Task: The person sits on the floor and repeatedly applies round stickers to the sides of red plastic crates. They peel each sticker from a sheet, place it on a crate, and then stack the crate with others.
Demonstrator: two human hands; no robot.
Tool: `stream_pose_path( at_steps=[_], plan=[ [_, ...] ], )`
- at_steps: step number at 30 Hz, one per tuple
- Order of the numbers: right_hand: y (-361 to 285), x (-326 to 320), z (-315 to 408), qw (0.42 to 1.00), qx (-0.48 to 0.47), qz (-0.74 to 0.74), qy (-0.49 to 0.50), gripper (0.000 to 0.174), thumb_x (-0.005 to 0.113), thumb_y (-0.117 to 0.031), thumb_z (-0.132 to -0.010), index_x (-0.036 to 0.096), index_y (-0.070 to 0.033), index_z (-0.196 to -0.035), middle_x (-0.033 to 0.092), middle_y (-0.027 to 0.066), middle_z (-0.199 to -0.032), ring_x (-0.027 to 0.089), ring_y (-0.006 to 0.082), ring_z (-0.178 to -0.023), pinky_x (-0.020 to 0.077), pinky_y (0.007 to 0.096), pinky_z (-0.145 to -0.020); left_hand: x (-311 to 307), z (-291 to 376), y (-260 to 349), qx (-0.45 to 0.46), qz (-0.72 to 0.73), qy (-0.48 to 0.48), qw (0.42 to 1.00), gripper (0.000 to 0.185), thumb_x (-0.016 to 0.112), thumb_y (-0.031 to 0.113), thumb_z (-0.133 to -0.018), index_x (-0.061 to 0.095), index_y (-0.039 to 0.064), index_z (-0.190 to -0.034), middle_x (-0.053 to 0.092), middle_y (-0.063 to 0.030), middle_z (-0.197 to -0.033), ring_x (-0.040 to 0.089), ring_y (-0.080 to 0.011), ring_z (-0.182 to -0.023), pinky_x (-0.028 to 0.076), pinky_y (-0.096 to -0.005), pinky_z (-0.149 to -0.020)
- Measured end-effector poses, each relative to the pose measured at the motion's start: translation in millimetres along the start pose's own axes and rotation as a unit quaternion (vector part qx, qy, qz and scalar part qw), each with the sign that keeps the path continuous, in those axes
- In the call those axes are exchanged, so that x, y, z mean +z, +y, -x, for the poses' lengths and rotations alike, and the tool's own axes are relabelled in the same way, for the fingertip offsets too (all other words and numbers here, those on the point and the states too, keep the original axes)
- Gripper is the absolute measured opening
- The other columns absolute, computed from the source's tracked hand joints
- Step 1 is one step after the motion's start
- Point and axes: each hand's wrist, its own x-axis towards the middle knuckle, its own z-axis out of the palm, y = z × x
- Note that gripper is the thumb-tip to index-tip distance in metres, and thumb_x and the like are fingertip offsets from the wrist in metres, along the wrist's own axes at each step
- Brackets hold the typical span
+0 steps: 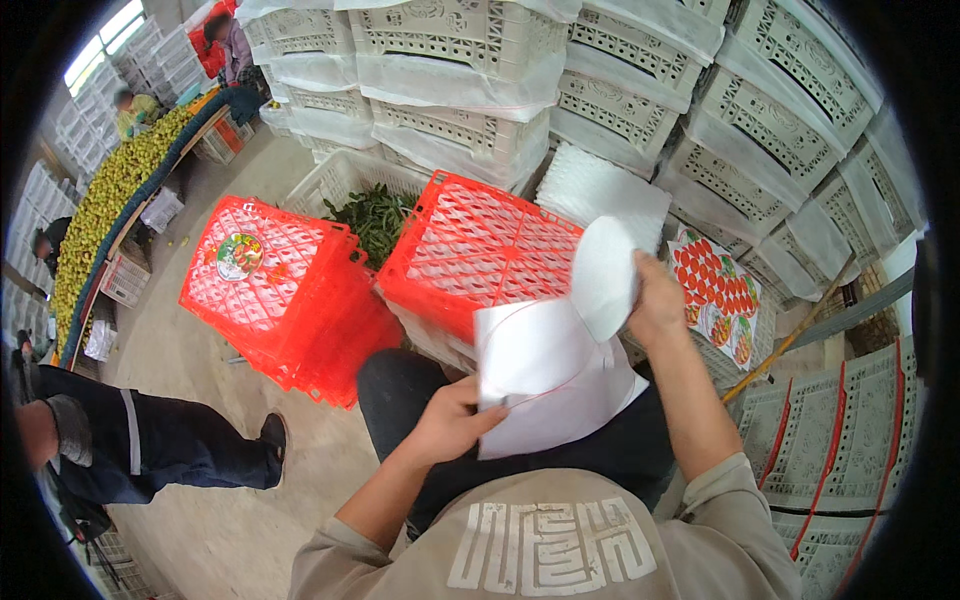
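My left hand (459, 421) grips the lower left edge of a white sheet (536, 424) with curved red lines, its thumb on top. Raised at the right, my right hand (660, 296) holds a round white piece (602, 277), back side towards me, by its right edge. This piece stands tilted over the sheet, and its lower end meets the sheet's upper part. The sheet lies above my lap. Just beyond is a red plastic crate (495, 251) with white lining. Printed sheets with round red stickers (712, 277) lie to the right of my right hand.
Stacked red crates (247, 277) stand at left, with a crate of green leaves (371, 217) behind. Pale plastic crates (457, 127) rise ahead; white foam sheets (600, 187) lie before them. A person's leg (187, 442) is at left. Several people sit by a fruit-covered table (120, 180).
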Motion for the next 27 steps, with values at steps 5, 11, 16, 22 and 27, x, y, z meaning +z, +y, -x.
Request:
stream_pose_path(
  at_steps=[5,11,16,22,27],
  plan=[
    [-16.1,-13.3,-57.8,0.925,-0.298,0.198,0.126,0.023,0.057,-0.016,-0.102,0.065,0.003,-0.111,0.068,0.0079,-0.105,0.064,0.0161,-0.093,0.0518,0.031,-0.085,-73.5,79.4,-44.9,-0.178,0.125,0.143,0.966,0.053,0.072,0.004,-0.078,0.061,-0.004,-0.128,0.068,-0.0085,-0.118,0.065,-0.0198,-0.105,0.052,-0.0356,-0.092],
    [85.1,69.4,-83.1,0.767,-0.431,0.472,-0.044,0.015,0.064,-0.02,-0.095,0.068,-0.007,-0.1,0.066,0.0152,-0.093,0.066,0.0343,-0.083,0.053,0.0438,-0.075,-93.0,125.3,-75.4,-0.141,0.286,0.268,0.909,0.07,0.065,0.004,-0.067,0.052,-0.005,-0.135,0.066,-0.0151,-0.124,0.065,-0.0299,-0.113,0.051,-0.0422,-0.1],
    [153.1,84.7,-87.1,0.708,-0.279,0.618,-0.197,0.028,0.062,-0.033,-0.095,0.068,-0.009,-0.108,0.066,0.0125,-0.11,0.063,0.0317,-0.104,0.0507,0.0444,-0.092,-95.7,130.1,-78.6,-0.135,0.263,0.295,0.909,0.071,0.065,0.004,-0.066,0.052,-0.003,-0.135,0.066,-0.0138,-0.124,0.064,-0.0293,-0.113,0.049,-0.042,-0.102],
    [150.4,45.7,-126.4,0.587,-0.266,0.722,-0.252,0.063,0.058,-0.055,-0.094,0.046,-0.028,-0.149,0.028,0.0056,-0.164,0.028,0.0343,-0.149,0.0213,0.0519,-0.12,-100.9,128.9,-71.0,-0.131,0.281,0.291,0.905,0.068,0.061,-0.002,-0.066,0.054,-0.002,-0.134,0.065,-0.0112,-0.123,0.063,-0.0261,-0.114,0.047,-0.0403,-0.102],
    [154.4,41.9,-127.6,0.557,-0.137,0.771,-0.275,0.08,0.048,-0.071,-0.092,0.023,-0.037,-0.161,0.008,0.0015,-0.171,0.006,0.0353,-0.156,0.0041,0.0537,-0.125,-96.3,101.2,-51.8,-0.109,0.247,0.259,0.927,0.066,0.063,-0.001,-0.066,0.056,-0.002,-0.132,0.066,-0.0104,-0.122,0.063,-0.0255,-0.112,0.048,-0.0387,-0.099]
  ],
)
